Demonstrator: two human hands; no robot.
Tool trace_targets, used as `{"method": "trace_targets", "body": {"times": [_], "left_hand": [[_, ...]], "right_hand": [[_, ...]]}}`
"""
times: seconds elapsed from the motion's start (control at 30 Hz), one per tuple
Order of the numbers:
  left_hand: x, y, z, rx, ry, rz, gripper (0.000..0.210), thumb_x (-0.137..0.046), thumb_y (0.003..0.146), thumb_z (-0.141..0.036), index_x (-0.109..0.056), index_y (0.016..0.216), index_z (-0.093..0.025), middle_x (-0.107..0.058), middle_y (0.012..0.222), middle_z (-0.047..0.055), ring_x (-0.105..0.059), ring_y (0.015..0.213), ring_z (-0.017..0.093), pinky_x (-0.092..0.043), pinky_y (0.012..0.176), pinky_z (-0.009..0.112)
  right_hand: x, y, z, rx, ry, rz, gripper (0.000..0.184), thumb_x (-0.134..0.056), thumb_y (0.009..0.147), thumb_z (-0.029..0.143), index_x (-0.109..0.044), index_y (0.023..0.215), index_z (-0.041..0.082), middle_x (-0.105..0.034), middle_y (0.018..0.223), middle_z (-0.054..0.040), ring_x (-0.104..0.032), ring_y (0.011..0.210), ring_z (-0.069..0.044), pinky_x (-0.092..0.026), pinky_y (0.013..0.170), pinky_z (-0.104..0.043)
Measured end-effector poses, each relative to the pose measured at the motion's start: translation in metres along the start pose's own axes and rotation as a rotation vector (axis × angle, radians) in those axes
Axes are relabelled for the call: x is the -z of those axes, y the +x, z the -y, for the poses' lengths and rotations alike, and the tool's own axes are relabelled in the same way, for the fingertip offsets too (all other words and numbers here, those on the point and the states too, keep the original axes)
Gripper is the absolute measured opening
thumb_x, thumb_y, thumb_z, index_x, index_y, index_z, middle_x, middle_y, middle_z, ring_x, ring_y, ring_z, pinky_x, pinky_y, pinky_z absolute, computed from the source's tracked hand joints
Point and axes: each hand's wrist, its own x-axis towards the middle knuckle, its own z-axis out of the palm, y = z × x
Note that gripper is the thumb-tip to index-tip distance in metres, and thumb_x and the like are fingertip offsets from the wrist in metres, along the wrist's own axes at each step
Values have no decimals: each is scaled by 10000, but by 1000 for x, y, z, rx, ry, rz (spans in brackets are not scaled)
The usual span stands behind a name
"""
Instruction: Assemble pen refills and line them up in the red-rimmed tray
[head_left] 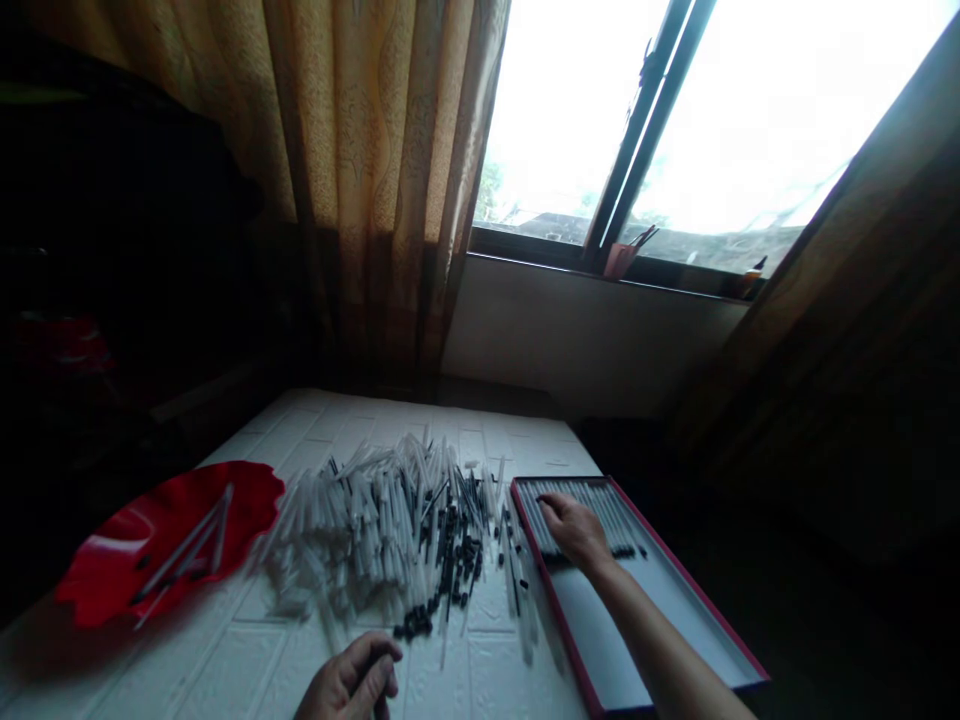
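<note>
My right hand [574, 528] is over the far part of a shallow box [600, 620] with a dark red rim, its fingers pinched together at a row of pens [592, 500] with dark ends. Whatever lies between those fingertips is hidden. At the near edge of the view, my left hand [352, 680] is curled with thumb against fingers, and I cannot make out anything in it. Beyond it spreads a big heap of clear pen barrels [367, 510]. Small black caps [416, 622] and dark thin refills [469, 490] lie along the heap's right side.
A red wavy-rimmed dish [247, 490] with several pen pieces stands on the left of the white brick-patterned table [217, 670]. Behind are a patterned curtain [360, 150] and a bright window. On the sill stands a pinkish cup [619, 261] with sticks in it.
</note>
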Motion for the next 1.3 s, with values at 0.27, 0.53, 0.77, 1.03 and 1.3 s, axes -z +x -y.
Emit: {"method": "trace_targets", "body": {"times": [0.27,0.53,0.77,1.03,1.3], "left_hand": [[0,-2,-1,-27,-78,-25,639,-610,610,-800,-657,839,-205,-593,625,-22,-569,510,118,-349,348,150],[4,7,6,-16,-234,-13,616,-676,576,-766,-628,804,-196,-568,559,-35,-551,433,113,-339,299,153],[5,-1,-11,-11,-282,23,580,-724,580,-717,-641,801,-187,-594,571,-33,-568,449,103,-378,329,151],[5,-4,-20,8,-316,16,570,-757,557,-692,-650,792,-183,-611,579,-30,-567,449,97,-370,336,149],[5,-4,-20,7,-341,12,568,-774,543,-679,-651,782,-178,-622,574,-27,-573,444,97,-371,340,151]], "right_hand": [[-33,-24,79,262,-1,74,214,-532,902,217,-734,959,258,-732,956,-26,-680,868,-182,-424,700,-220],[-53,-36,124,324,5,130,223,-516,902,232,-734,932,271,-732,951,-26,-681,840,-172,-394,661,-213],[-66,-39,153,251,16,172,246,-498,894,312,-733,867,248,-749,901,-49,-688,849,-195,-400,659,-226],[-66,-30,166,128,73,244,267,-525,838,358,-763,883,246,-764,924,-83,-700,889,-243,-426,643,-256],[-67,-19,170,29,168,327,215,-581,800,285,-761,874,195,-759,914,-98,-693,917,-262,-445,671,-279]]}}
